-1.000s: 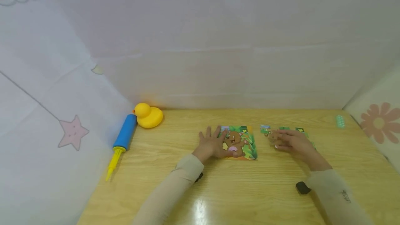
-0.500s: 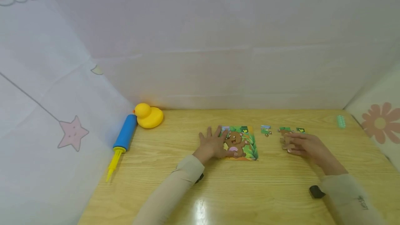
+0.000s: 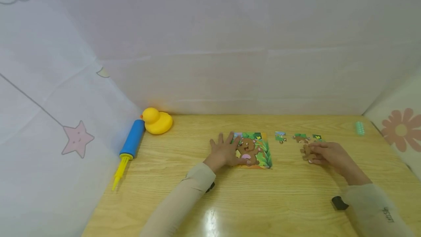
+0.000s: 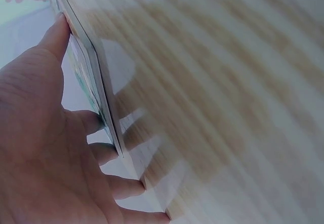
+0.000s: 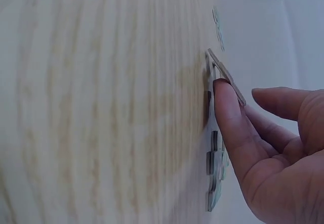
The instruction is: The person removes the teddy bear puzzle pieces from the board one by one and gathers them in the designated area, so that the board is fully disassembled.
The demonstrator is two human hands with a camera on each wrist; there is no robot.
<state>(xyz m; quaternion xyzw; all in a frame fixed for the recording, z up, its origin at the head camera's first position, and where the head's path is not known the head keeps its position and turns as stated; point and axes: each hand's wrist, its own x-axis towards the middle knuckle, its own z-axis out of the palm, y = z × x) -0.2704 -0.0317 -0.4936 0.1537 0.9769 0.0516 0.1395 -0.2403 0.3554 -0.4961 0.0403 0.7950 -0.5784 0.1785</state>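
My left hand (image 3: 225, 153) lies with spread fingers on the left side of a bear jigsaw board (image 3: 263, 154). The left wrist view shows the thumb and some fingertips along the edge of the thin board (image 4: 105, 97), while other fingertips touch the table. To the right, my right hand (image 3: 332, 155) holds a brown puzzle piece (image 3: 306, 153) by its fingers, just above the table. Seen from the right wrist, that puzzle piece (image 5: 229, 78) is tilted over a fingertip. Behind it lie loose puzzle pieces (image 3: 281, 136), some partly hidden by the right hand.
A yellow rubber duck (image 3: 158, 121) sits at the back left, touching or close to a blue and yellow hand pump (image 3: 133, 138). A small green object (image 3: 360, 128) lies at the back right. Pale printed cloth walls (image 3: 210, 83) border the wooden table (image 3: 263, 200).
My right hand has moved to the right with the brown puzzle piece, uncovering loose pieces behind it. The left hand has stayed in place on the board.
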